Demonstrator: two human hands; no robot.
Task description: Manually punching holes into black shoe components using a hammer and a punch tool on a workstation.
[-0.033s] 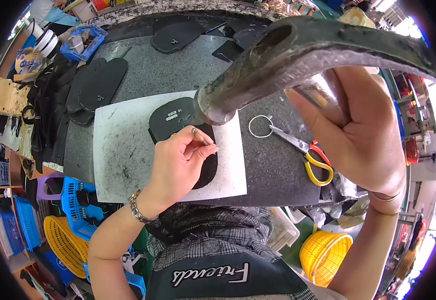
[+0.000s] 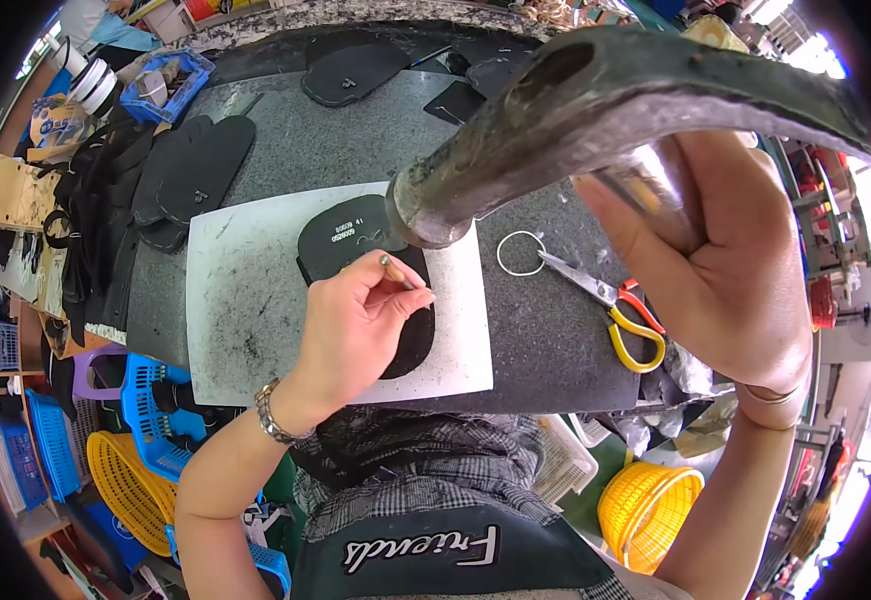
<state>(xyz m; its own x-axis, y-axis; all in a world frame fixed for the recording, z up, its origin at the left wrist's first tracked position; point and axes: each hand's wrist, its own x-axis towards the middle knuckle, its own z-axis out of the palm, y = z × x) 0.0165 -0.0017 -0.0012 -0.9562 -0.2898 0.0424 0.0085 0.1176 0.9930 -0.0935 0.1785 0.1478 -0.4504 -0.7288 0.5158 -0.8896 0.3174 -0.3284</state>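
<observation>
My left hand [image 2: 354,325] pinches a short, upright metal punch [image 2: 388,264] over a black rounded flat piece [image 2: 341,232] with pale printing. My fingers hide the punch's lower end. The piece lies on a white board [image 2: 241,330] with dark specks. Above and to the right, my right hand [image 2: 726,260] is wrapped round the handle of a claw hammer [image 2: 536,125]. The hammer's striking face is raised close to the punch in the picture; how far apart they are I cannot tell. Scissors [image 2: 611,295] with yellow and red handles lie beside a white ring [image 2: 522,253].
Stacked black pieces [image 2: 196,165] lie left of the board, with black straps [image 2: 96,220] beyond them. More black pieces [image 2: 354,72] sit at the table's far side, near a blue basket [image 2: 191,85]. Yellow baskets [image 2: 646,510] stand below the table.
The hammer head has tipped up very slightly. My left hand, the punch and the black piece stay in place.
</observation>
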